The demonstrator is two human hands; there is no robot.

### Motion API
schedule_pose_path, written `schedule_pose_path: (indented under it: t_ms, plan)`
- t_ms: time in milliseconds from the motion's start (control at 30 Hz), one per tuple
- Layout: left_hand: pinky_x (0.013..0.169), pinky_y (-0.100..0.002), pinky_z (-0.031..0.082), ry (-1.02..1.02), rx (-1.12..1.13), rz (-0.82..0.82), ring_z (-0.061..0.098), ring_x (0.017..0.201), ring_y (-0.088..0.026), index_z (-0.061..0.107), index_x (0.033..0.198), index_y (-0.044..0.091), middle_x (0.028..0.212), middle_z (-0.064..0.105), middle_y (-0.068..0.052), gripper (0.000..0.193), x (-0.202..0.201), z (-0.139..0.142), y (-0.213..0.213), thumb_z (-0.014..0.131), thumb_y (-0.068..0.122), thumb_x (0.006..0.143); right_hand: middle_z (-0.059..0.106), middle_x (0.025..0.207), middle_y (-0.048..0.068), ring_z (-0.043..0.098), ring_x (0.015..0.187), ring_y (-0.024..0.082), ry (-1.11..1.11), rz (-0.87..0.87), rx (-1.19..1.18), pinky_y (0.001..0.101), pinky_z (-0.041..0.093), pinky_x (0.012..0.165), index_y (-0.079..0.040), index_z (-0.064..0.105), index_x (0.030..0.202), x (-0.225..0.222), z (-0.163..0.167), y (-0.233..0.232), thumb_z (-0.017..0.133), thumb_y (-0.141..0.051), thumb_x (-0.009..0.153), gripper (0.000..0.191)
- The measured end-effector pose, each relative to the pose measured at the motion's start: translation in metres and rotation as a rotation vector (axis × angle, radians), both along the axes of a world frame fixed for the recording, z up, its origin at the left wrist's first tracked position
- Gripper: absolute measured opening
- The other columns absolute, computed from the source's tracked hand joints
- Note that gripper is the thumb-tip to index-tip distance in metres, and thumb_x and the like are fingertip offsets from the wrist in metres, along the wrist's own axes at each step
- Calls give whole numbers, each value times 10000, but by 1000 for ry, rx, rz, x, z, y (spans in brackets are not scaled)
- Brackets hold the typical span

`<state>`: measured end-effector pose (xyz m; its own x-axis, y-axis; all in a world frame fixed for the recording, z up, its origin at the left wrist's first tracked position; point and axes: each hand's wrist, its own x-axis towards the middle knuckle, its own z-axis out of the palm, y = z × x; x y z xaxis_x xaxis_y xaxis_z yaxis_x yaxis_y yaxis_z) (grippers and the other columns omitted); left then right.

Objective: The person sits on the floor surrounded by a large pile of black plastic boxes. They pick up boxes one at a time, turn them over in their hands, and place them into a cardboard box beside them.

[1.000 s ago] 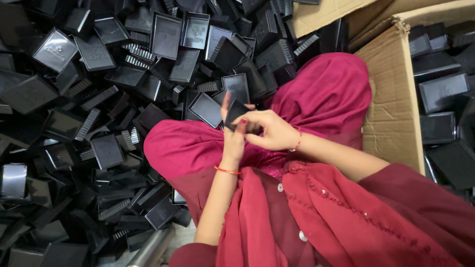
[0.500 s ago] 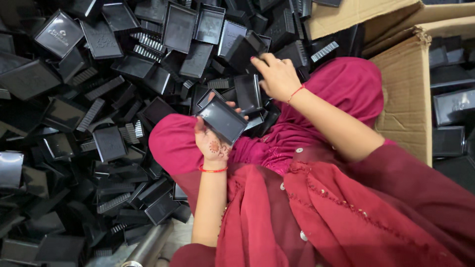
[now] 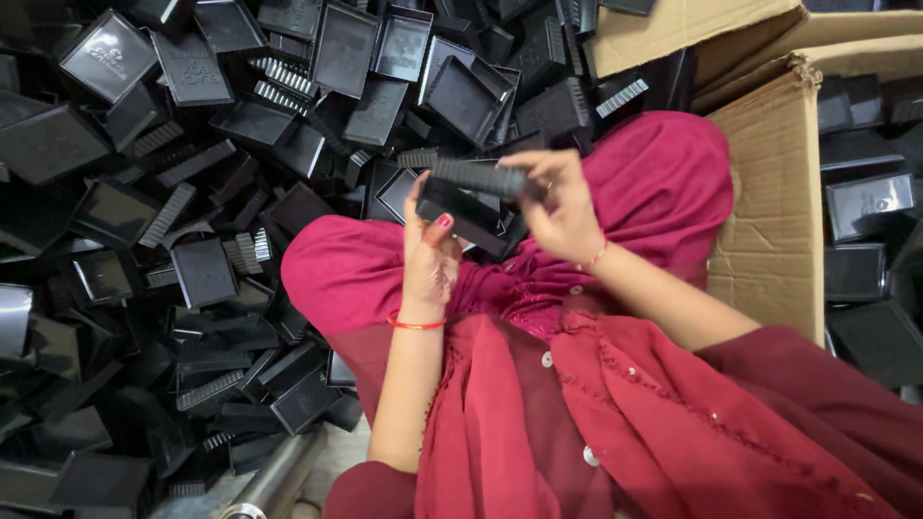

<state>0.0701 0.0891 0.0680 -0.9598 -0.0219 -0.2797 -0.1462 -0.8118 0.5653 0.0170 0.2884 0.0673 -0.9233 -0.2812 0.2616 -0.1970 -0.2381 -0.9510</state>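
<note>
Head view showed a black rectangular plastic case (image 3: pixel 466 213) held just above centre of the frame, over the person's lap. A black ribbed strip (image 3: pixel 479 177) lay along the case's upper edge, touching it. The left hand (image 3: pixel 430 258) gripped the case from the lower left, thumb and fingers pressed against its near end, with a red thread bracelet (image 3: pixel 415 324) at the wrist. The right hand (image 3: pixel 561 211) came in from the right, its fingers pinching the right end of the ribbed strip and the case beneath it; a thin red band (image 3: pixel 597 256) circled that wrist. Whether the strip was seated in the case or only resting on it could not be told.

Below the hands, dark red clothing (image 3: pixel 615 404) with small pale buttons filled the lower centre and lower right of the frame, and the same cloth covered both raised knees.

A dense heap of black cases and ribbed strips (image 3: pixel 183 192) occupied the whole left half and the upper centre of the frame, the pieces lying at all angles, some open side up. At the upper right stood a brown cardboard box (image 3: pixel 769 183), its flap open, with more black cases (image 3: pixel 865 250) inside at the right edge. A metal tube (image 3: pixel 274 476) showed at the lower left, partly under the heap.
</note>
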Motion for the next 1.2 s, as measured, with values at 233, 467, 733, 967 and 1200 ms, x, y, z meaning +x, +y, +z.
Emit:
schedule_pose_path:
  t_ms: [233, 467, 733, 967, 1200]
  plan:
    - [1225, -389, 449, 290, -401, 0, 532, 1421, -237, 306, 1605, 94, 1544, 497, -105, 881, 11, 33, 1, 833, 61, 899, 204, 1663, 216, 292, 1560, 334, 88, 334, 79, 448, 291, 1287, -78, 361, 1377, 31, 37, 6, 689, -27, 919, 566]
    - [1087, -373, 501, 193, -257, -57, 592, 1292, -243, 322, 1613, 72, 1488, 530, -126, 884, 23, 42, 11, 832, 94, 890, 396, 1633, 194, 460, 1519, 328, 118, 159, 141, 422, 369, 1275, -41, 448, 1463, 33, 41, 8, 593, -104, 1022, 469]
    - [1020, -373, 596, 93, -209, -85, 656, 1208, -218, 314, 1604, 77, 1378, 585, -116, 842, 28, 36, 26, 807, 133, 924, 552, 1536, 227, 557, 1464, 342, 189, 140, 219, 399, 410, 1249, 2, 530, 1456, 39, 56, 11, 458, -88, 1068, 405]
    - [979, -351, 596, 50, -310, -11, 640, 1187, -200, 348, 1554, 65, 1311, 615, -88, 814, 38, 33, 28, 824, 126, 897, 546, 1495, 249, 555, 1422, 374, 345, 217, 331, 411, 453, 1196, 35, 521, 1428, 39, 74, 17, 672, -68, 895, 563]
    - [928, -247, 522, 352, -1180, 288, 633, 1048, -124, 638, 1166, 24, 1112, 642, -39, 539, 48, 25, 9, 655, 552, 1053, 640, 1365, 177, 640, 1265, 238, 74, 341, 182, 351, 507, 1082, 32, 460, 1479, 52, 75, 11, 697, -2, 904, 623]
